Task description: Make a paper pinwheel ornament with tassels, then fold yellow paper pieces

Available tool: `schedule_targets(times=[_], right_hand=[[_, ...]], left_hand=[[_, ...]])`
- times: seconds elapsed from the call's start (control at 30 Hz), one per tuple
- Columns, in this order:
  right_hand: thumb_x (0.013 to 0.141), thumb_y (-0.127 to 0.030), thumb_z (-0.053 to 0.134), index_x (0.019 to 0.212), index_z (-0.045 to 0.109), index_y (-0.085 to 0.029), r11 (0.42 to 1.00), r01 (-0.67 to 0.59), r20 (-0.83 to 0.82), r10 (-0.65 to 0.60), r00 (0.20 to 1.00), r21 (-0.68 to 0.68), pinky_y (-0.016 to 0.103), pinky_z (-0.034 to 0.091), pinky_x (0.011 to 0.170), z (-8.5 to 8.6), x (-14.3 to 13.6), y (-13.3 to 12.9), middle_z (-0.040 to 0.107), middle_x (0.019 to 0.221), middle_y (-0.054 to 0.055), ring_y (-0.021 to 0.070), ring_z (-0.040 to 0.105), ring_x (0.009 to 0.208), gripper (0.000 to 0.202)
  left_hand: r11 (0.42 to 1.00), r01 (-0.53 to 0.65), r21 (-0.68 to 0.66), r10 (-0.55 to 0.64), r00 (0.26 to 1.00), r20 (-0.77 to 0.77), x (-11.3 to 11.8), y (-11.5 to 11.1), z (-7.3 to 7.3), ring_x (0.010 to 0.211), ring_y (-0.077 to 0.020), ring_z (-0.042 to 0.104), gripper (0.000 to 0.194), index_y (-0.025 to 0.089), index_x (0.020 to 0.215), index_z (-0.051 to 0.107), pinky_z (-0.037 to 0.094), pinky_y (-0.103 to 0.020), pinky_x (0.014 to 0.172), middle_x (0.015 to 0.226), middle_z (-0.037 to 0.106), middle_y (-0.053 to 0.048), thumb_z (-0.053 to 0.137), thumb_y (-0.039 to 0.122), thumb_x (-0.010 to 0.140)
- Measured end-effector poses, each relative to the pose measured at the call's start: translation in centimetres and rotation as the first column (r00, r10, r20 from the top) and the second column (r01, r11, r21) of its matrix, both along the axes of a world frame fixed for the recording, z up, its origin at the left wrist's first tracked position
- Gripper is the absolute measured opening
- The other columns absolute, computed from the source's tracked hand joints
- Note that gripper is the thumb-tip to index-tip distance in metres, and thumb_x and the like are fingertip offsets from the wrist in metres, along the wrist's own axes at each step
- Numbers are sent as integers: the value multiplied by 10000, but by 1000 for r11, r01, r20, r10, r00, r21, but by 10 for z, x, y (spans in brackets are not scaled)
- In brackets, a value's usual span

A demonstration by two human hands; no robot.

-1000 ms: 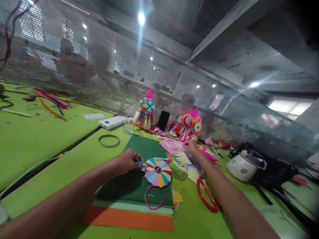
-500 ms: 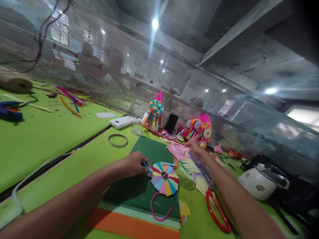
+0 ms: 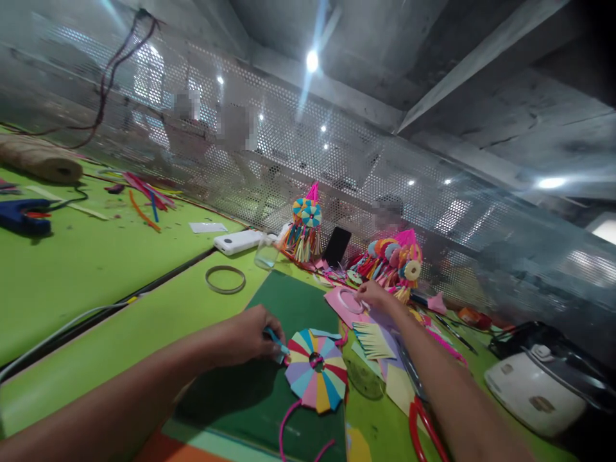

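My left hand (image 3: 260,337) is closed in a pinch on a folded blue paper strip (image 3: 275,336), just left of a multicoloured paper rosette (image 3: 299,359). The rosette has a round hole in its middle, and a pink cord (image 3: 283,427) curls out below it. It lies on a dark green folder (image 3: 283,295). Farther off, my right hand (image 3: 375,295) has its fingers together at the right edge of a white ring (image 3: 343,301) on pink paper (image 3: 334,298). Whatever is between those fingertips is hidden.
Red-handled scissors (image 3: 418,423) lie under my right forearm, near fringed yellow paper (image 3: 370,340). Behind are tasselled paper ornaments (image 3: 307,218), a phone (image 3: 337,246), a clear cup (image 3: 266,251) and a white power bank (image 3: 238,242). A hot-glue gun (image 3: 24,217) sits far left.
The view has shifted a little. My right hand's fingertips have come closer to the white ring. My left hand still pinches the blue strip beside the rosette.
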State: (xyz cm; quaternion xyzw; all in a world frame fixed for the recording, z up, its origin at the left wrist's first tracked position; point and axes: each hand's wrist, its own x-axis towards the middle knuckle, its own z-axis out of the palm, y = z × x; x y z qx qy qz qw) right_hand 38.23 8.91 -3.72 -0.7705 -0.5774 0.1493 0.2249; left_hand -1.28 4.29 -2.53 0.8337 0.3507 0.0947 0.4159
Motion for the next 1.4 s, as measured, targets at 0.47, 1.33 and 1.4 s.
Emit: schedule_targets(times=[0.47, 1.33, 1.4], right_hand=[[696, -217, 673, 600, 508, -148, 996, -94, -346, 92, 934, 11, 264, 498, 570, 51, -57, -35, 643, 613, 25, 168, 631, 616, 203], [553, -218, 782, 670, 628, -172, 822, 226, -773, 345, 533, 523, 263, 510, 658, 25, -234, -120, 670, 675, 0, 140, 631, 679, 199], [555, -219, 777, 668, 627, -166, 822, 214, -758, 342, 555, 528, 256, 496, 641, 25, -241, -123, 666, 667, 3, 135, 619, 662, 196]], left_hand=[[997, 13, -74, -10, 999, 46, 1, -2, 2, 579, -135, 536, 273, 147, 833, 693, 390, -204, 527, 670, 666, -29, 589, 295, 630], [926, -7, -378, 103, 966, 236, 3, -12, 10, 559, -121, 547, 203, 129, 656, 642, 429, -227, 572, 553, 619, 2, 720, 242, 508], [925, -12, -379, 108, 966, 233, 3, -12, 11, 538, -110, 532, 192, 126, 656, 645, 417, -217, 555, 540, 611, 8, 717, 234, 515]])
